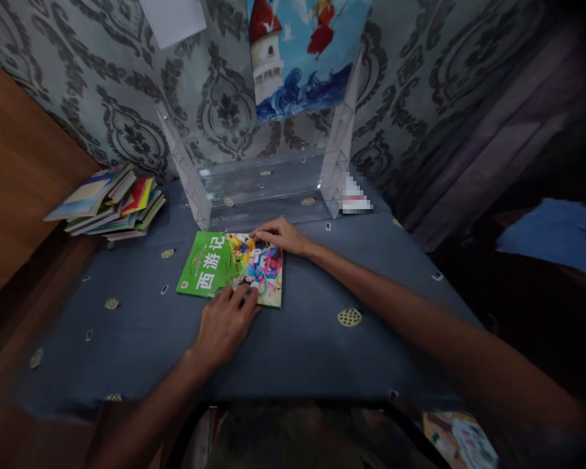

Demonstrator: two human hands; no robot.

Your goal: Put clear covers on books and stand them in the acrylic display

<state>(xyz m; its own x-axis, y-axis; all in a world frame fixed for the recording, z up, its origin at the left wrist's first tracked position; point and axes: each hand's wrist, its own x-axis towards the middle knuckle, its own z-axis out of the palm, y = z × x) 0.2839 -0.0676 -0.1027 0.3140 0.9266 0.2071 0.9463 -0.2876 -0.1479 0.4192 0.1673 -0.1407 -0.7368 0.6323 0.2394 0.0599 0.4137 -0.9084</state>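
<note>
A green picture book [215, 264] with a colourful cover lies flat on the blue-grey tablecloth [312, 339], near the middle. My left hand [224, 322] rests on the book's near edge, fingers stretched flat onto the cover. My right hand [280, 234] lies on the book's far right corner, fingers extended and pressed on the top edge. Neither hand lifts the book.
A messy pile of books [110, 202] sits at the table's far left. A clear acrylic stand [268, 189] stands against the patterned wall behind the book, with a picture [303, 52] above it. A wooden panel [19, 169] borders the left. More books [459, 436] lie below the table's front edge.
</note>
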